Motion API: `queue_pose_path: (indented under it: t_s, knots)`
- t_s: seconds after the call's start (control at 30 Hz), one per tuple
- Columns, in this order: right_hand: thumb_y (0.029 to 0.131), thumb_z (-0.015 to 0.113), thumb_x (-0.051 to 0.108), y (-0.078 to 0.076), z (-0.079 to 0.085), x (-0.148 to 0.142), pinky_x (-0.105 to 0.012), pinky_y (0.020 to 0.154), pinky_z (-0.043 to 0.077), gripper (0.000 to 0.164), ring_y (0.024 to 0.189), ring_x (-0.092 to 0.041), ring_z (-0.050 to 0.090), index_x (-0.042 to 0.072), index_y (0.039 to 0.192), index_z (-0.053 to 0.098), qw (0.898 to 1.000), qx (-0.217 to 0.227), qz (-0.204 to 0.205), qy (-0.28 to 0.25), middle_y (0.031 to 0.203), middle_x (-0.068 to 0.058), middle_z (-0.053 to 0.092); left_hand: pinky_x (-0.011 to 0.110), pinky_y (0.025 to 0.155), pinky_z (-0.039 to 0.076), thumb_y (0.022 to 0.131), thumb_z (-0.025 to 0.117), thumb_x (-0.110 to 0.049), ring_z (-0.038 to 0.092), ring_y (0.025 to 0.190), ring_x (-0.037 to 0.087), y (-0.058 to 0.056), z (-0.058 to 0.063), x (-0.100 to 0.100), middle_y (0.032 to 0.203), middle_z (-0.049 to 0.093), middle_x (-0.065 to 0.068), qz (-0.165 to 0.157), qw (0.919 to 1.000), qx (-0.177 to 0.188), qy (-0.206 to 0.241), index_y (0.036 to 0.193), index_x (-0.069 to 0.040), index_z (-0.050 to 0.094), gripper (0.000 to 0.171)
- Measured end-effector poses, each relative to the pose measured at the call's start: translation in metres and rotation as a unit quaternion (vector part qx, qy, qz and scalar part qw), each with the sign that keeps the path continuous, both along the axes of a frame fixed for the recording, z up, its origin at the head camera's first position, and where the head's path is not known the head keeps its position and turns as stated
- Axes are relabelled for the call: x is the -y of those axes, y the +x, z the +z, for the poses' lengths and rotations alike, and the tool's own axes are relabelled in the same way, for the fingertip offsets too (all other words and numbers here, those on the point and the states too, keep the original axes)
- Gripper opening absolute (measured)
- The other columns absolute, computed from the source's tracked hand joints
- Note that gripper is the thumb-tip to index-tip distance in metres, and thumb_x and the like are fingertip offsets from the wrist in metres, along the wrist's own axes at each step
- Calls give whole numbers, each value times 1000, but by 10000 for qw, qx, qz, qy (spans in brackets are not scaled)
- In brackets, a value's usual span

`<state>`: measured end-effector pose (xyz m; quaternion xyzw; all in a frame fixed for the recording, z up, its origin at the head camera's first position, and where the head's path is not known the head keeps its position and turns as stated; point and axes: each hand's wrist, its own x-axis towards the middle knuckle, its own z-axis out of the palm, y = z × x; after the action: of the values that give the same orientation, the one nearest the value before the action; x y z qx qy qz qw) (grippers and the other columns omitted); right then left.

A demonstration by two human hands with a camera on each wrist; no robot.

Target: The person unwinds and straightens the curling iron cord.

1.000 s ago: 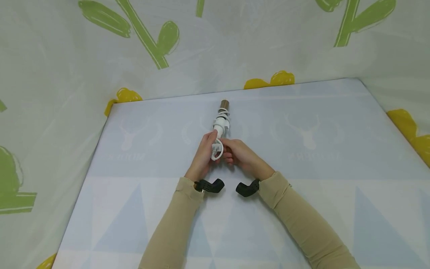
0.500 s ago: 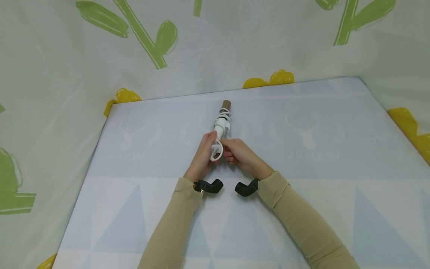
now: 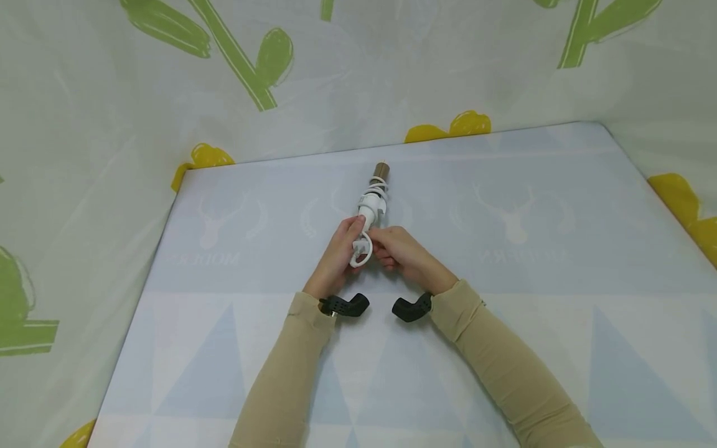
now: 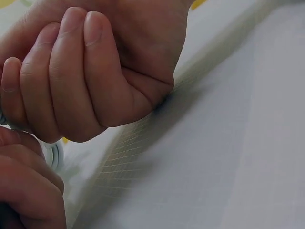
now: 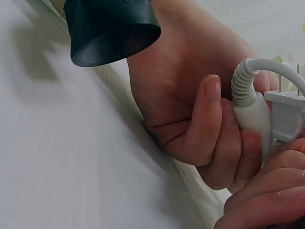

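Note:
A white curling iron [image 3: 369, 203] with a brown barrel [image 3: 381, 170] points away from me at mid-table. White cord winds around its barrel and upper part. My left hand [image 3: 336, 252] grips the handle; in the right wrist view its fingers curl round the handle's end [image 5: 251, 114], where the cord [image 5: 276, 64] leaves a ribbed sleeve. A two-prong plug [image 5: 288, 112] lies beside that end, near the cord loop. My right hand [image 3: 404, 252], fingers curled, pinches at the cord by the handle's right side; its fingertips are partly hidden. The left wrist view shows the right hand's curled fingers [image 4: 69, 81] close up.
The table [image 3: 504, 373] wears a pale blue and white patterned cloth. Behind it hangs a light curtain [image 3: 381, 74] with green leaves and yellow flowers. Black wrist cameras [image 3: 345, 305] sit on both wrists, close to each other.
The curling iron's barrel end has swung slightly to the right. Both hands keep their holds almost in place, and the head view has shifted a little.

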<state>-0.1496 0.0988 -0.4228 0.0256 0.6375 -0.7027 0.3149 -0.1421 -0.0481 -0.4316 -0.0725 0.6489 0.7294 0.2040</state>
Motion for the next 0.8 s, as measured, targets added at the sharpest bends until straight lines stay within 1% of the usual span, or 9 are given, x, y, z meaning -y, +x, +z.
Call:
queue_pose_path:
  t_s: [0.1, 0.2, 0.4, 0.47, 0.57, 0.7, 0.8]
  knots:
    - [86, 53, 23, -1, -1, -2, -23, 41, 21, 37, 41, -8, 23, 12, 54, 39, 10000, -12, 65, 21, 46, 5, 29, 26, 40, 27, 81, 52, -65, 38, 51, 13, 0, -1, -2, 78, 48, 3, 36, 9999, -17, -118, 129, -24, 39, 64]
    - [86, 54, 22, -2, 0, -4, -22, 40, 20, 40, 40, -8, 21, 13, 50, 37, 9999, 7, 99, 68, 45, 5, 28, 26, 40, 30, 81, 52, -64, 41, 55, 14, 0, -1, -5, 85, 49, 4, 53, 9996, -76, -272, 131, -23, 38, 66]
    - [83, 53, 19, -4, 2, -8, -22, 38, 19, 39, 38, -7, 22, 14, 49, 37, 9994, 39, 202, 283, 43, 6, 28, 27, 41, 34, 80, 51, -66, 45, 62, 17, 1, 0, -8, 100, 52, 7, 31, 9969, -187, -764, 134, -23, 38, 70]
    - [83, 52, 18, -5, 3, -9, -22, 37, 19, 38, 37, -7, 23, 14, 49, 37, 9992, 44, 246, 323, 42, 6, 27, 27, 41, 35, 80, 50, -67, 46, 63, 17, 0, 0, -8, 102, 53, 8, 16, 9958, -207, -894, 134, -23, 37, 71]
    - [84, 52, 19, -6, 3, -11, -22, 37, 19, 38, 37, -7, 23, 13, 49, 38, 9987, -12, 296, 404, 41, 6, 27, 28, 41, 37, 83, 49, -65, 47, 65, 18, 0, 0, -9, 105, 53, 8, 20, 9943, -247, -1036, 134, -22, 37, 68]
    - [84, 55, 22, -7, 3, -12, -23, 38, 20, 39, 38, -9, 23, 11, 49, 41, 9974, -124, 415, 579, 41, 6, 26, 28, 42, 40, 86, 47, -60, 48, 66, 19, 0, 1, -9, 108, 53, 8, 39, 9937, -231, -1094, 133, -23, 39, 60]
    - [84, 55, 24, -7, 3, -12, -23, 38, 20, 38, 38, -9, 23, 11, 50, 42, 9962, -181, 505, 686, 41, 6, 26, 29, 42, 41, 87, 47, -59, 49, 68, 19, 1, 1, -9, 109, 53, 8, 35, 9931, -227, -1154, 133, -24, 40, 59]
